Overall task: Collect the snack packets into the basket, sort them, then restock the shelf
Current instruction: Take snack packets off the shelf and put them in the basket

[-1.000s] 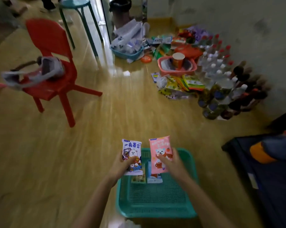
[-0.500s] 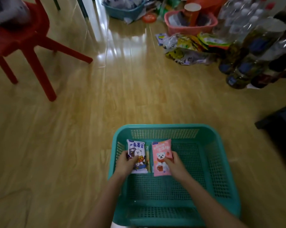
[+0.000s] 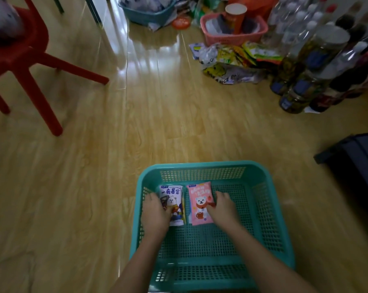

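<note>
inside the teal basket (image 3: pixel 202 167), bear-printed purple-white packet (image 3: pixel 172 197) beside pink packet (image 3: pixel 200 203).

Glossy wood-look floor (image 3: pixel 157 123), perforated teal plastic basket (image 3: pixel 269 208), red plastic chair (image 3: pixel 31 66), shiny printed packets (image 3: pixel 201 205)

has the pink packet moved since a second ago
Yes, downward. A second ago the pink packet was held up across the far rim of the teal basket; now it sits inside, below that rim, right hand holding it.
</note>
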The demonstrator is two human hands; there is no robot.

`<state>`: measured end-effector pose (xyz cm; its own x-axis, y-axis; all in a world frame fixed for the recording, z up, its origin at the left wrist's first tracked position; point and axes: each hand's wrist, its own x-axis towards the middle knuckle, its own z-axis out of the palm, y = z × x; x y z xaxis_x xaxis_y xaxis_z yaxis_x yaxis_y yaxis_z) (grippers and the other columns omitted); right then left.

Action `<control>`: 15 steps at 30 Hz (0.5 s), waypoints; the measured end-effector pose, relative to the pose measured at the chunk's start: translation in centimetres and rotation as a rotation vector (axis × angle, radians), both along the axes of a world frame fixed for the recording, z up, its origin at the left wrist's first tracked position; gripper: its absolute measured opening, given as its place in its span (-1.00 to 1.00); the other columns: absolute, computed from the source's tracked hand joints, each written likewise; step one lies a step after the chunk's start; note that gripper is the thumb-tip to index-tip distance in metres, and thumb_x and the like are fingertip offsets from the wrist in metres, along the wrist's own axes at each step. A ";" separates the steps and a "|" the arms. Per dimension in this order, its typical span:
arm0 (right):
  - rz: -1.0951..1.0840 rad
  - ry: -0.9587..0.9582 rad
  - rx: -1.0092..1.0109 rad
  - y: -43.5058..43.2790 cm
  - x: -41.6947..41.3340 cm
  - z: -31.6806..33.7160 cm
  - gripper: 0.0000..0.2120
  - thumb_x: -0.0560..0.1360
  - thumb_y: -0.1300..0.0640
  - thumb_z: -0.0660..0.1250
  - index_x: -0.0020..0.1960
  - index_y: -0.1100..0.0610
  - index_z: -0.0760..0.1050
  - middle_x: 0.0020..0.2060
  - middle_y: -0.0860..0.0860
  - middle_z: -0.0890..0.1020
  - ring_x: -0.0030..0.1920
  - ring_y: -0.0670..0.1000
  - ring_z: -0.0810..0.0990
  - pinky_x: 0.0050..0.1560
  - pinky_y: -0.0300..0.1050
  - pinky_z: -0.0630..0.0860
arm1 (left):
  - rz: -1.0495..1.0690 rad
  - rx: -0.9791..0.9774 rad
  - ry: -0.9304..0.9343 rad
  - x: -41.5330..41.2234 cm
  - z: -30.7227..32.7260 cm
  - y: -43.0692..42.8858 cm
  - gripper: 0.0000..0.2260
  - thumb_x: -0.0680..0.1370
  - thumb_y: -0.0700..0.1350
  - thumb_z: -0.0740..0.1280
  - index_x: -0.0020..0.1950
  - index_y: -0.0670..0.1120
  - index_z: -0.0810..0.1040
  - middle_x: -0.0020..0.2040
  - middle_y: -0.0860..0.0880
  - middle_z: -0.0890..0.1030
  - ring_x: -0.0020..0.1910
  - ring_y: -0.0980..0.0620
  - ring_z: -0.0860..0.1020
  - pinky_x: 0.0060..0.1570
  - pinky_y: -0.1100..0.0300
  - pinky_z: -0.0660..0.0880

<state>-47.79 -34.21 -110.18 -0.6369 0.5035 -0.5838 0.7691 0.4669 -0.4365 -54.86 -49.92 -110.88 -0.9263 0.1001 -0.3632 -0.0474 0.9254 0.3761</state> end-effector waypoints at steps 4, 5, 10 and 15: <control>0.060 0.082 0.041 2.3 -0.2 10.0 -0.59 0.54 0.10 0.24 0.37 0.10 0.34 0.29 0.00 0.44 0.20 0.05 0.49 0.16 -0.03 0.47 | -0.159 0.052 0.106 -1.8 10.1 0.4 -0.80 0.50 -0.12 0.30 0.09 -0.17 0.48 0.07 -0.11 0.55 0.08 -0.08 0.48 0.02 0.06 0.46; 0.078 0.099 0.057 2.9 0.0 13.7 -0.60 0.54 0.11 0.24 0.37 0.10 0.35 0.30 0.00 0.45 0.22 0.04 0.48 0.19 -0.04 0.46 | -0.180 0.078 0.126 -2.2 14.0 0.6 -0.79 0.52 -0.12 0.28 0.11 -0.16 0.49 0.09 -0.11 0.56 0.07 -0.07 0.50 0.03 0.05 0.47; 0.121 0.203 0.160 6.1 0.6 32.3 -0.64 0.51 0.10 0.23 0.31 0.04 0.43 0.24 0.02 0.53 0.20 0.07 0.52 0.16 -0.01 0.48 | -0.345 0.009 0.246 -4.2 33.8 3.2 -0.78 0.57 -0.06 0.21 0.14 -0.12 0.52 0.08 -0.06 0.61 0.05 -0.04 0.55 -0.08 0.12 0.43; 0.113 0.365 0.344 9.9 3.2 59.3 -0.70 0.53 0.07 0.21 0.24 0.05 0.46 0.17 0.01 0.54 0.15 0.08 0.53 0.07 0.03 0.52 | -0.489 0.009 0.524 -3.7 60.9 7.3 -0.80 0.55 -0.01 0.23 0.04 -0.09 0.55 -0.04 -0.06 0.64 -0.05 -0.08 0.57 -0.11 0.08 0.50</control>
